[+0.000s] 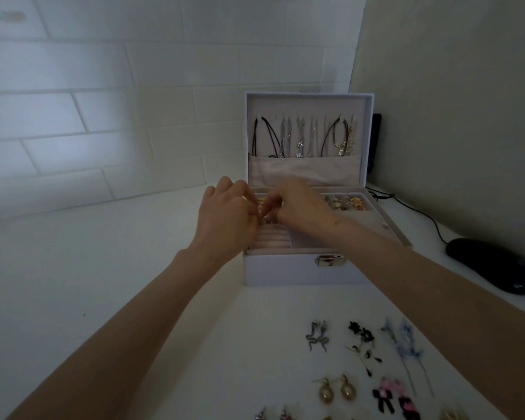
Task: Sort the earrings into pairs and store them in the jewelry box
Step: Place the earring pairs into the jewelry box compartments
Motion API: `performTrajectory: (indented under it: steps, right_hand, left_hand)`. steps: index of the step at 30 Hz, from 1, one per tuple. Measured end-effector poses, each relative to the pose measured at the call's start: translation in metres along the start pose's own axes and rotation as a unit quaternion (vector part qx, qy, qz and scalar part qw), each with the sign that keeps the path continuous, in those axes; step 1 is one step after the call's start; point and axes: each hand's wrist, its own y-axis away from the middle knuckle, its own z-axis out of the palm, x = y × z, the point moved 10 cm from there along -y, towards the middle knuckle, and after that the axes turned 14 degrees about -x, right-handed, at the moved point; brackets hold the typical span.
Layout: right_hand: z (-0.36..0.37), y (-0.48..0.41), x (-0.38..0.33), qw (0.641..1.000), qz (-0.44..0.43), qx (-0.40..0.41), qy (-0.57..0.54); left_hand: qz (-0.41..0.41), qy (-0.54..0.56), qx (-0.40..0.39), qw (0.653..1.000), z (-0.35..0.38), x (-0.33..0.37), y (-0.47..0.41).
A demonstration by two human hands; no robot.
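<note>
Judging progress on the earrings: how far along?

Seems partway. Sorting looks largely done: on the tabletop (134, 298), laid out two by two, a grey snake pair (318, 334), a black flower pair (361, 341), a long blue pair (403, 344), a gold oval pair (335, 391) and a pink-and-black bow pair (394, 400), plus more cut off at the bottom edge. None of those stored yet.

And the hands?

Busy over the left rear of the open jewelry box (285, 272). Left hand (225, 221) and right hand (300, 207) both curled, fingertips meeting on a small silvery earring (267, 221) just above the ridged slots (270, 242). Too blurred to tell whether seated or only held.

Anything else inside?

Rings (346, 203) in the rear right compartment, necklaces (300, 137) hanging in the upright lid.

Anything in the way?

Not much. Black mouse (491, 268) and its cable (422, 213) off to the right, well apart from the pairs. Right forearm passing near the blue pair, so worth minding when drawing back
</note>
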Motion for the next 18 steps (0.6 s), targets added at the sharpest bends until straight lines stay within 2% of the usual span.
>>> performTrajectory:
  steps: [7, 18]
  right_hand:
    - [-0.0043, 0.0058, -0.0050, 0.999, -0.006, 0.007, 0.049]
    - [0.0016, 0.0007, -0.0039, 1.000, 0.020, -0.018, 0.012]
  left_hand:
    - [-0.025, 0.020, -0.024, 0.999, 0.0047, -0.0031, -0.0024]
    - [-0.025, 0.010, -0.018, 0.999, 0.0070, -0.0074, -0.0034]
